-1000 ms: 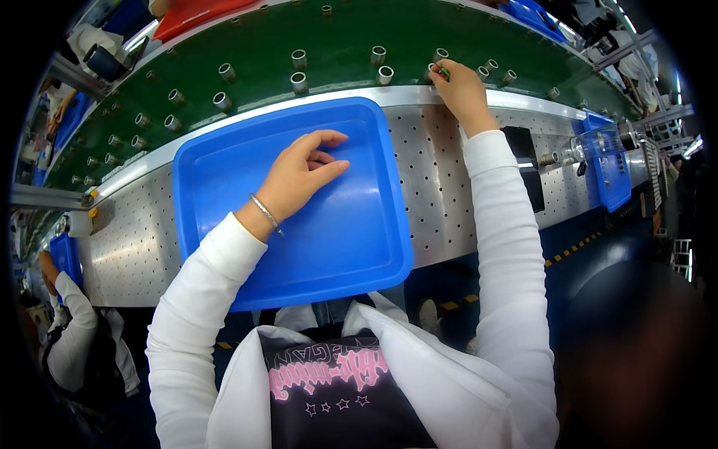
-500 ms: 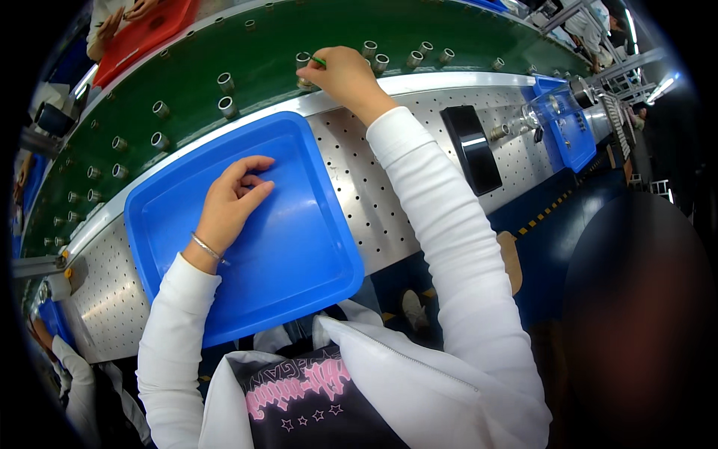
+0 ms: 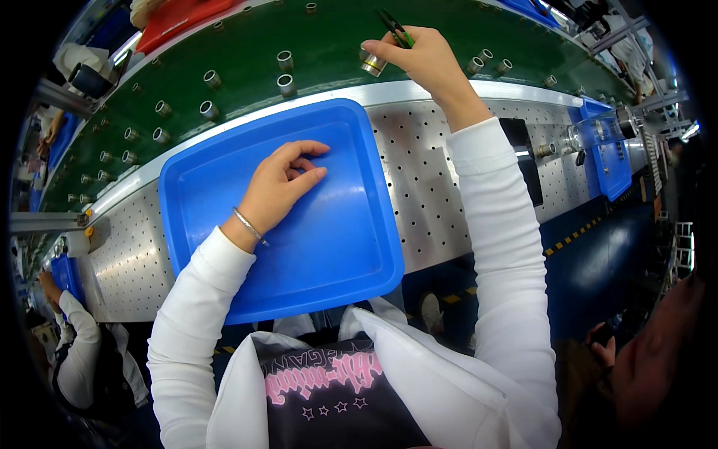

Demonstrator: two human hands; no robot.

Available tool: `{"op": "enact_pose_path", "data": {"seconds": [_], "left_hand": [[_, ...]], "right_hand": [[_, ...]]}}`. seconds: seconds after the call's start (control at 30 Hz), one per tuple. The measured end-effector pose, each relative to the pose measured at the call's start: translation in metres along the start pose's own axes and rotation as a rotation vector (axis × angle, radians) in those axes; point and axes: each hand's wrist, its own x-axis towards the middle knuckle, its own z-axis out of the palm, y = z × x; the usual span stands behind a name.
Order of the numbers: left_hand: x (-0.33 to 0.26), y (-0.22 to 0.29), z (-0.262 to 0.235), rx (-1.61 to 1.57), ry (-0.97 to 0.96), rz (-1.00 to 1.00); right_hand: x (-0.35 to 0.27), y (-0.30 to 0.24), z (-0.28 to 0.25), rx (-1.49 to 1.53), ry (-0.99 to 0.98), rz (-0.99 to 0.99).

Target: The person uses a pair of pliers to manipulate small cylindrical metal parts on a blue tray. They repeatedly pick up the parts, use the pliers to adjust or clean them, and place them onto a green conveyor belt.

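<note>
My right hand (image 3: 426, 63) grips a banded metal cylinder (image 3: 372, 64) over the near edge of the conveyor belt (image 3: 329, 41), with tweezers (image 3: 407, 37) tucked in. It looks stiff, fairly light, maybe slippery; the sidewall suits my grip. Its long axis seems tilted; I can't tell where its bore faces. My left hand (image 3: 278, 185), loosely curled, holds nothing visible.

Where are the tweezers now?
In the head view, the right hand holds the tweezers over the green belt, up and right of the blue tray.
</note>
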Motion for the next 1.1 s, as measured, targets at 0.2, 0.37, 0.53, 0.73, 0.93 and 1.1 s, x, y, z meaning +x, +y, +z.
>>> {"op": "enact_pose_path", "data": {"seconds": [0.2,0.37,0.53,0.73,0.93,1.1], "left_hand": [[-0.001,0.002,0.001,0.033,0.019,0.009],[-0.002,0.001,-0.001,0.036,0.017,0.008],[-0.004,0.003,-0.002,0.051,0.024,0.008],[-0.004,0.001,-0.003,0.031,0.031,0.024],[-0.005,0.002,-0.003,0.033,0.031,0.011],[-0.006,-0.003,-0.004,0.035,0.037,0.056]], "right_hand": [[-0.007,-0.006,-0.008,0.056,-0.057,0.018],[-0.012,-0.011,-0.012,0.126,-0.084,0.024],[-0.016,-0.013,-0.015,0.096,-0.100,0.039],[-0.020,-0.014,-0.016,0.168,-0.116,-0.022],[-0.022,-0.015,-0.018,0.208,-0.187,-0.022],[-0.018,-0.009,-0.016,0.154,-0.179,-0.042]]}}
